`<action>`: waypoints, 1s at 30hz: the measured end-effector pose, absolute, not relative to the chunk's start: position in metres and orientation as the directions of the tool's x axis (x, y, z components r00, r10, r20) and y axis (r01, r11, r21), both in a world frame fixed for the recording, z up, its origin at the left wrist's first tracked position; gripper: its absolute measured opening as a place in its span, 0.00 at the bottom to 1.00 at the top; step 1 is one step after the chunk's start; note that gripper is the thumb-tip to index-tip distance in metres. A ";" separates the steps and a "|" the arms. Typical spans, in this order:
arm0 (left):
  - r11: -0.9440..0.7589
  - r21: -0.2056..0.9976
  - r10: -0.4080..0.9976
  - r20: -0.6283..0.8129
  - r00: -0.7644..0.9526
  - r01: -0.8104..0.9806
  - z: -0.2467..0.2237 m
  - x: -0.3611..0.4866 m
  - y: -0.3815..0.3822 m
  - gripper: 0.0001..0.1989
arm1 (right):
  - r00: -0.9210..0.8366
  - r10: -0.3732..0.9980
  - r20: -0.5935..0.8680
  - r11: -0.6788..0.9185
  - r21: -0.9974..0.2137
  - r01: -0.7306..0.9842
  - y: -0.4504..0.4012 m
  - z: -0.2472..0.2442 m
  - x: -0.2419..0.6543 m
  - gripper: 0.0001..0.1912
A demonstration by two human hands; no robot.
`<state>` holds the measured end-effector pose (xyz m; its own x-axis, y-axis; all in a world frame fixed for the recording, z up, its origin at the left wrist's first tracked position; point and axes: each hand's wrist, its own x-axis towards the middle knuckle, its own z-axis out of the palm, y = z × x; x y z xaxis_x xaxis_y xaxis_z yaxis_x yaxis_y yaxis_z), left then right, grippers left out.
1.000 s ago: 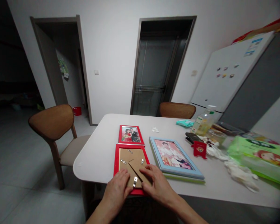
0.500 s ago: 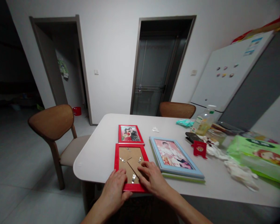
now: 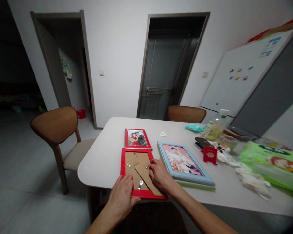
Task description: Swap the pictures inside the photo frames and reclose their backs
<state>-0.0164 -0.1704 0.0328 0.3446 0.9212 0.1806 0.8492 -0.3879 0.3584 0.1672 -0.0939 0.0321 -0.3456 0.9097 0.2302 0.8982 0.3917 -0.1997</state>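
A red picture frame (image 3: 123, 164) lies face down at the table's front edge, its brown backing board (image 3: 143, 159) showing. Small metal clips sit on the board, such as the front clip (image 3: 140, 185). My left hand (image 3: 122, 191) grips the frame's near left corner, thumb along the front edge. On the right side, the curled fingers of my right hand (image 3: 160, 175) pinch at the right clip (image 3: 147, 167), which they partly hide. The backing's stand flap runs diagonally toward the near right corner. Just beyond lies a second red frame (image 3: 147, 139), photo side up.
A stack of frames, topped by a light blue frame (image 3: 202, 175), lies right of my right hand. Farther right are a red card stand (image 3: 210, 155), a bottle (image 3: 213, 126), crumpled tissues (image 3: 252, 182) and a green tissue pack (image 3: 271, 162). A chair (image 3: 56, 125) stands at left.
My right hand has moved from the near right part of the backing up to the right clip, its fingers curling in. My left hand stays on the near left corner.
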 end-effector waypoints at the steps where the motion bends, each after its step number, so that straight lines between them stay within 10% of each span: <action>1: -0.388 0.360 0.921 0.187 0.341 0.849 0.032 -0.017 -0.171 0.23 | -0.345 0.908 0.239 0.394 -0.203 0.896 -0.095 0.032 0.168 0.12; 13: -0.399 0.370 0.917 0.168 0.362 0.839 0.030 -0.019 -0.169 0.23 | -0.648 0.710 0.276 0.704 -0.308 0.640 -0.145 0.049 0.157 0.12; 30: -0.408 0.415 0.913 0.185 0.364 0.813 0.029 -0.020 -0.168 0.25 | -0.568 0.779 0.266 0.627 -0.327 0.707 -0.097 0.038 0.122 0.16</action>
